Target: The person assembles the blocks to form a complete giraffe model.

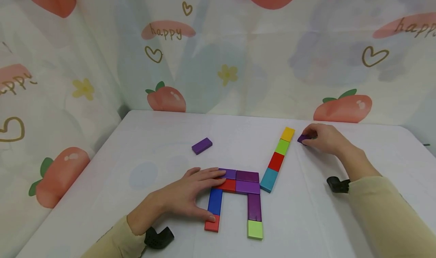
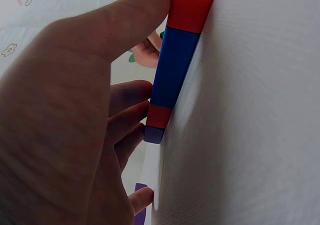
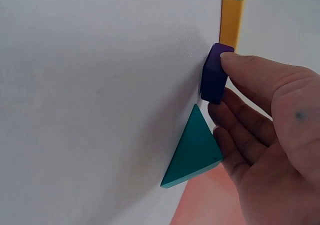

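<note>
My right hand pinches a purple block between thumb and fingers, close over the table at the far right. Beside its lower fingers is a teal triangular block, mostly hidden by the hand in the head view. My left hand rests with fingers extended on a flat figure of joined blocks. Its fingertips touch the top rows at a violet block and a red block. The thumb lies on a red block below a blue block. The figure's other leg is a purple block and a light green block.
A slanted row runs from a yellow block through green and red to a light blue block near the figure's upper right corner. One loose purple block lies farther back. A printed curtain rises behind the white table.
</note>
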Motion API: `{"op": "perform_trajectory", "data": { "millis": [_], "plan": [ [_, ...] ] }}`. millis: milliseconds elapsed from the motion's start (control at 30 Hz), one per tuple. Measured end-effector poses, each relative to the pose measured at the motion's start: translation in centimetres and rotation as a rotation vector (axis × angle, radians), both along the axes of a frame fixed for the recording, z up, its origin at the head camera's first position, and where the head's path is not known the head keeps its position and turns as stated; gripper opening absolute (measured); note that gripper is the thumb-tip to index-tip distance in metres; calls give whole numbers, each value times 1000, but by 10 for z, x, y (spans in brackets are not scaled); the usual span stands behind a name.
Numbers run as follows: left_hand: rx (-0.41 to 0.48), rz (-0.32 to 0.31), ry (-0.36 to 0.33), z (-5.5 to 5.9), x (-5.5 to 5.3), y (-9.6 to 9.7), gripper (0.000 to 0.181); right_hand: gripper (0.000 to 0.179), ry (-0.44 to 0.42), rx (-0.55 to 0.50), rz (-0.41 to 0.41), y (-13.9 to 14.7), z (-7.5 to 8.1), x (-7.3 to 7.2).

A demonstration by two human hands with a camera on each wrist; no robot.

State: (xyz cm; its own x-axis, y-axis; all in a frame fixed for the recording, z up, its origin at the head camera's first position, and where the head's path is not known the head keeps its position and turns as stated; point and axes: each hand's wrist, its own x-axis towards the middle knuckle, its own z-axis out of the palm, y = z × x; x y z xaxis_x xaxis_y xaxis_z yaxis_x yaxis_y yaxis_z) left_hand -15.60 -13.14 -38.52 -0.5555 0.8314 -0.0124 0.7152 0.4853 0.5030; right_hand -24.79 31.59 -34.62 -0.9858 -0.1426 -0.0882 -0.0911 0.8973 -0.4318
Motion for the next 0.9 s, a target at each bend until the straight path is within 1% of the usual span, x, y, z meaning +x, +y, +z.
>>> {"op": "perform_trajectory", "data": {
  "millis": [100, 233, 367, 500, 633, 900],
  "plan": [
    [-5, 2, -2, -1, 0, -1, 90, 30, 48, 0, 10, 0, 0, -3],
    [-4, -1, -2, 0, -1, -2, 90, 31, 108, -17, -1, -3, 4, -8],
    [-6, -3, -1, 1, -1, -2, 90, 35, 103, -46, -42, -8, 7, -13],
    [-8, -5, 7, 1, -2, -2, 90, 34, 107, -57, -71, -11, 7, -19],
    [-4, -7, 6, 0, -3, -2, 90, 33, 111, -55, -79, -14, 4, -25],
    [3, -8, 1, 0, -3, -2, 90, 33, 84, -71, -73, -20, -2, -32]
  ]
}}
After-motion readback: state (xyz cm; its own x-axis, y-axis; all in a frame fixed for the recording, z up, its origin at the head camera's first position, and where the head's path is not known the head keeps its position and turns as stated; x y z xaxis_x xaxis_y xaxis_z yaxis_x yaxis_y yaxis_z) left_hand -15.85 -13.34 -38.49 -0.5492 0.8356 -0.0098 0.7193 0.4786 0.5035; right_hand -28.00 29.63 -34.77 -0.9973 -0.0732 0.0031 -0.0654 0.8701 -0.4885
